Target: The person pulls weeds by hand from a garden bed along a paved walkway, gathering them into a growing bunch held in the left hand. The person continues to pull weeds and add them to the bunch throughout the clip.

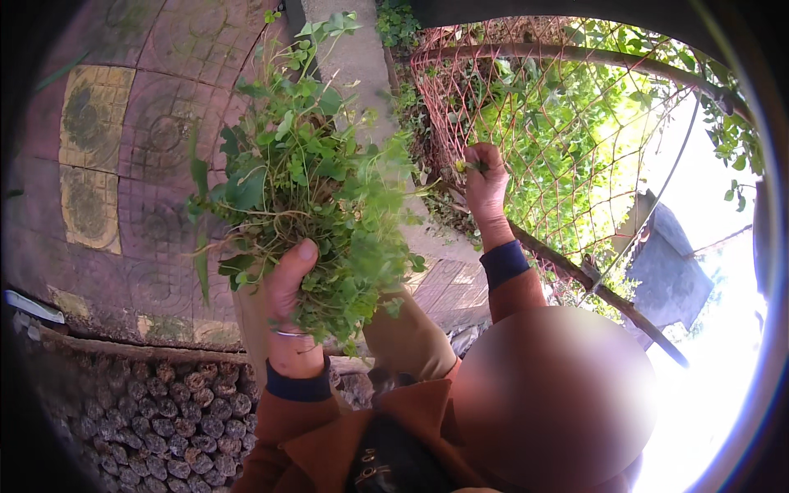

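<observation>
Evidently, left hand [288, 283]: it was wrapped around the leafy bunch [320, 189], thumb pressed across the tangled stems, presumably so the loose mass would not scatter.
Right hand [486, 171]: curled, its fingertips pinched a small green scrap [477, 165], perhaps because so slight a piece needed no fuller grip; contact with the netting [542, 123] could not be told.
Leafy bunch: held above the paving [164, 205], it spread soft, rounded leaves from thin, stringy stems.
Netting: reddish strands formed diamond gaps before bright foliage.
Paving: purplish-red and yellow tiles bore stamped relief.
Stack [181, 419]: dark, rough, round-ended pieces lay packed together.
</observation>
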